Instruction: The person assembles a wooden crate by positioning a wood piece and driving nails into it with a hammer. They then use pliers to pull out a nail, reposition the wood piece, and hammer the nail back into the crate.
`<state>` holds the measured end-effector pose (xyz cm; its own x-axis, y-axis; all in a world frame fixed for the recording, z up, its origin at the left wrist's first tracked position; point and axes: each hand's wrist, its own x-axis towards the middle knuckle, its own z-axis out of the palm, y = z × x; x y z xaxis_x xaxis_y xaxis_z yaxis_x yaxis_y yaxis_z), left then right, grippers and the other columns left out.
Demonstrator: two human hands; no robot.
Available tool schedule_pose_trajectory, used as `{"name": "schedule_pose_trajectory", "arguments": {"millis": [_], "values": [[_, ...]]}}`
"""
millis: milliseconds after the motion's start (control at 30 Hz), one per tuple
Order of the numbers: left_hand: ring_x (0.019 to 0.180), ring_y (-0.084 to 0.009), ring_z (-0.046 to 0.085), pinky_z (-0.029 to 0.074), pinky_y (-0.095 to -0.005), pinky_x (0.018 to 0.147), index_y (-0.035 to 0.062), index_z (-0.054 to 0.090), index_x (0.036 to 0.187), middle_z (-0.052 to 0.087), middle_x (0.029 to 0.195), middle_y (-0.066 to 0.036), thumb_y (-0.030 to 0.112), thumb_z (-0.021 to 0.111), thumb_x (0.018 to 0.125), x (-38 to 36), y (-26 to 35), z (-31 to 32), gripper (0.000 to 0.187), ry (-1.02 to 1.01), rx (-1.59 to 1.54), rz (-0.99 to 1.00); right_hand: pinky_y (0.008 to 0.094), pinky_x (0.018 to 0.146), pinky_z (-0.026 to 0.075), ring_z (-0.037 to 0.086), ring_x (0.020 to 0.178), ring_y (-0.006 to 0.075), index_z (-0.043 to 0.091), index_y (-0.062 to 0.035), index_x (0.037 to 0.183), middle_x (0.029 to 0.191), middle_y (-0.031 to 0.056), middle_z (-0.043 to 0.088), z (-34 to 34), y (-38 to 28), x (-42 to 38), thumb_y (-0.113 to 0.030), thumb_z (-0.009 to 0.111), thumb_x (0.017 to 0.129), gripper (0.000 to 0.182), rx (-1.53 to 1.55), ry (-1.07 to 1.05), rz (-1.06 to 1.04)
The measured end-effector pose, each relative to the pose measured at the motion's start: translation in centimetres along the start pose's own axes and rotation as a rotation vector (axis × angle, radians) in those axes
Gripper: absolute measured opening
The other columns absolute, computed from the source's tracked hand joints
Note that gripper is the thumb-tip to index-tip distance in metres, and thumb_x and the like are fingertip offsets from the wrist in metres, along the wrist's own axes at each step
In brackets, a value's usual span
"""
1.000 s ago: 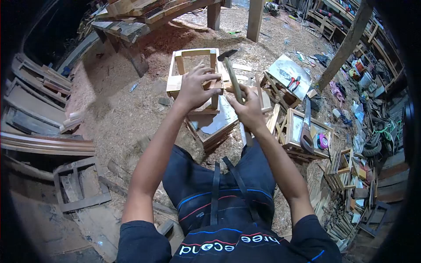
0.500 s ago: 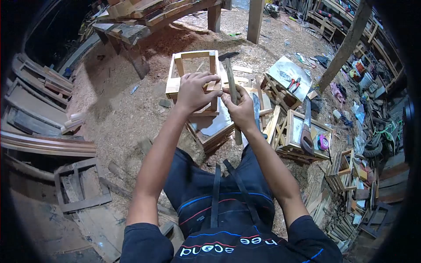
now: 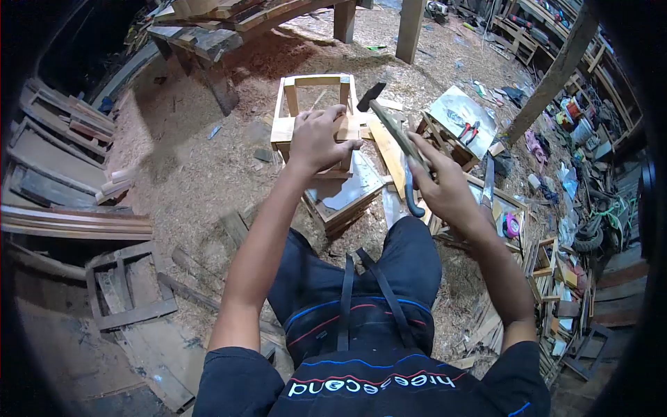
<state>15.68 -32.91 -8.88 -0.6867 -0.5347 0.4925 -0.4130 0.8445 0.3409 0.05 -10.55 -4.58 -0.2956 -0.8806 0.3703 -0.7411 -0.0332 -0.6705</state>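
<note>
So the left hand (image 3: pixel 316 141) is lying over the near board of the small wooden frame (image 3: pixel 283 129) — about half open, fingers bent across the top and thumb sticking out to the right. Can't tell if there's anything small under those fingertips. The frame sits upright on a wooden box with a pale top (image 3: pixel 361 179), just beyond the person's knees, with its open section toward the far side.

Right hand (image 3: pixel 448 189) is mostly closed around a hammer (image 3: pixel 394 131), fingers stretched along the wooden handle. The hammer is tilted, with its dark head up at the far left end, near the frame's right side but apart from it. A blue curved handle (image 3: pixel 410 191) shows just left of that hand, and a light wood strip (image 3: pixel 386 151) lies between the frame and the hammer hand.

Farther right there's another box with a whitish top (image 3: pixel 455 108), red-handled pliers (image 3: pixel 472 131) lying on it. Nearer than that, a handsaw (image 3: pixel 489 182) is partly hidden behind the right hand and forearm — pink tape measure (image 3: pixel 511 224) just to the right of it. Wood shavings (image 3: pixel 201 160) cover the floor around everything.
</note>
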Motion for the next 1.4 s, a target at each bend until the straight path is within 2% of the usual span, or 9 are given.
{"name": "schedule_pose_trajectory", "arguments": {"millis": [100, 133, 167, 233, 467, 1033, 1100, 1233, 1400], "values": [[0.113, -0.0289, 0.062, 0.036, -0.0443, 0.107, 0.0121, 0.066, 0.125, 0.071, 0.111, -0.015, 0.052, 0.081, 0.071, 0.0, -0.2, 0.3, 0.069, 0.028, -0.004, 0.004, 0.0423, 0.085, 0.05, 0.067, 0.094, 0.0401, 0.047, 0.0064, 0.139, 0.1, 0.0302, 0.065, -3.0, -2.1, -1.3, -0.01, 0.058, 0.095, 0.048, 0.083, -0.167, 0.044], [0.113, -0.0289, 0.062, 0.036, -0.0443, 0.107, 0.0121, 0.066, 0.125, 0.071, 0.111, -0.015, 0.052, 0.081, 0.071, -0.1, -0.1, 0.3, 0.069, 0.027, -0.007, 0.001, 0.037, 0.092, 0.049, 0.066, 0.099, 0.0237, 0.045, 0.0047, 0.144, 0.104, 0.0194, 0.068, -3.5, -2.6, -1.5, -0.004, 0.056, 0.096, 0.05, -0.003, -0.211, 0.031], [0.113, -0.0285, 0.062, 0.036, -0.0441, 0.107, 0.0121, 0.067, 0.123, 0.071, 0.111, -0.013, 0.052, 0.081, 0.072, -0.1, -0.1, 0.2, 0.067, 0.017, -0.029, 0.019, 0.037, 0.092, 0.049, 0.066, 0.099, 0.0237, 0.045, 0.0047, 0.144, 0.104, 0.0194, 0.068, -3.8, -3.4, -1.6, -0.004, 0.056, 0.096, 0.05, -0.004, -0.212, 0.03], [0.113, -0.0282, 0.062, 0.037, -0.0439, 0.106, 0.0121, 0.068, 0.121, 0.071, 0.111, -0.012, 0.052, 0.08, 0.072, -0.1, -0.2, 0.0, 0.065, 0.008, -0.051, 0.035, 0.0482, 0.085, 0.049, 0.063, 0.095, 0.0472, 0.048, 0.0078, 0.136, 0.1, 0.0319, 0.063, -4.1, -4.6, -1.9, -0.003, 0.057, 0.091, 0.047, -0.117, -0.272, 0.011], [0.114, -0.0277, 0.062, 0.039, -0.0424, 0.105, 0.0122, 0.069, 0.121, 0.071, 0.117, -0.011, 0.056, 0.08, 0.073, -0.2, 0.0, -0.2, 0.065, -0.015, -0.007, 0.046, 0.046, 0.078, 0.049, 0.062, 0.088, 0.0447, 0.045, 0.0064, 0.142, 0.096, 0.0282, 0.061, -4.0, -4.5, -1.6, 0.002, 0.055, 0.091, 0.053, -0.174, -0.249, -0.129], [0.114, -0.0265, 0.063, 0.037, -0.0432, 0.105, 0.0121, 0.071, 0.118, 0.072, 0.116, -0.007, 0.052, 0.081, 0.071, -0.1, -0.3, 0.3, 0.062, 0.041, -0.043, 0.076, 0.0475, 0.075, 0.049, 0.062, 0.082, 0.0422, 0.041, 0.0032, 0.147, 0.093, 0.0261, 0.058, -3.8, -5.4, -1.6, 0.001, 0.055, 0.091, 0.058, -0.192, -0.227, -0.119], [0.115, -0.027, 0.062, 0.037, -0.0434, 0.106, 0.0129, 0.07, 0.119, 0.071, 0.117, -0.008, 0.055, 0.08, 0.072, 0.0, -0.4, 0.3, 0.064, 0.023, -0.035, 0.067, 0.0476, 0.074, 0.05, 0.062, 0.081, 0.042, 0.04, 0.0032, 0.148, 0.093, 0.0253, 0.059, -3.5, -5.4, -2.0, 0.002, 0.056, 0.091, 0.059, -0.347, -0.289, -0.089], [0.117, -0.0273, 0.062, 0.038, -0.0441, 0.108, 0.0138, 0.07, 0.121, 0.071, 0.12, -0.01, 0.059, 0.078, 0.074, 0.0, -0.5, 0.3, 0.065, -0.004, -0.002, 0.07, 0.0469, 0.073, 0.051, 0.062, 0.079, 0.04, 0.039, 0.0026, 0.149, 0.091, 0.0239, 0.058, -2.9, -4.3, -2.4, 0.003, 0.056, 0.091, 0.061, -0.2, -0.141, -0.144], [0.116, -0.0259, 0.062, 0.035, -0.0436, 0.108, 0.0125, 0.07, 0.12, 0.071, 0.121, -0.008, 0.058, 0.078, 0.074, -0.1, -0.7, 0.8, 0.065, 0.027, 0.001, 0.082, 0.0462, 0.073, 0.05, 0.062, 0.079, 0.0394, 0.04, 0.0026, 0.149, 0.091, 0.0238, 0.058, -2.6, -4.3, -3.2, 0.004, 0.055, 0.09, 0.06, -0.201, -0.221, -0.092]]}}
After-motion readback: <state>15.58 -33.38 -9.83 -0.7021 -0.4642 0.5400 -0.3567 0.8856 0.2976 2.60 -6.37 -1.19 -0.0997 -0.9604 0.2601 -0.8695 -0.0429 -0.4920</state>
